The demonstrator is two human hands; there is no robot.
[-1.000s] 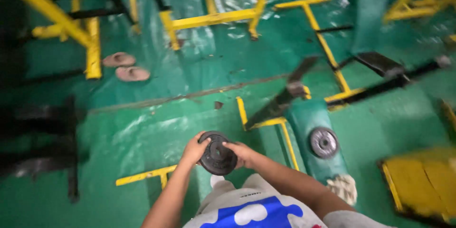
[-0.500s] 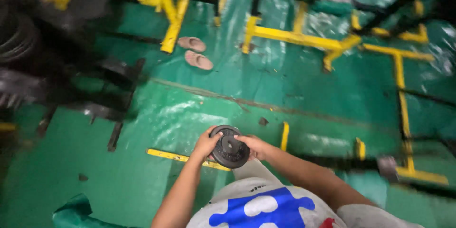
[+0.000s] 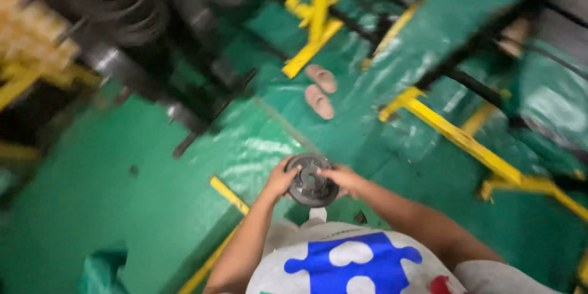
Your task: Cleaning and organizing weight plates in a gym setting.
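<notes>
I hold a small round dark grey weight plate (image 3: pixel 310 180) in front of my body with both hands. My left hand (image 3: pixel 279 179) grips its left rim and my right hand (image 3: pixel 344 179) grips its right rim, fingers over the face near the centre hole. The plate is tilted flat-side up toward the camera, above a green floor (image 3: pixel 92 208). Below it shows my white shirt with a blue puzzle-piece print (image 3: pixel 349 263).
A dark rack with stacked weight plates (image 3: pixel 141 18) stands upper left. Yellow machine frames (image 3: pixel 453 138) cross the floor at right and top centre. A pair of pink slippers (image 3: pixel 320 90) lies ahead. A yellow floor bar (image 3: pixel 229 193) runs below my left arm.
The view has swung left: the weight rack has come closer at upper left, the slippers shifted right. Both hands keep the same hold on the plate.
</notes>
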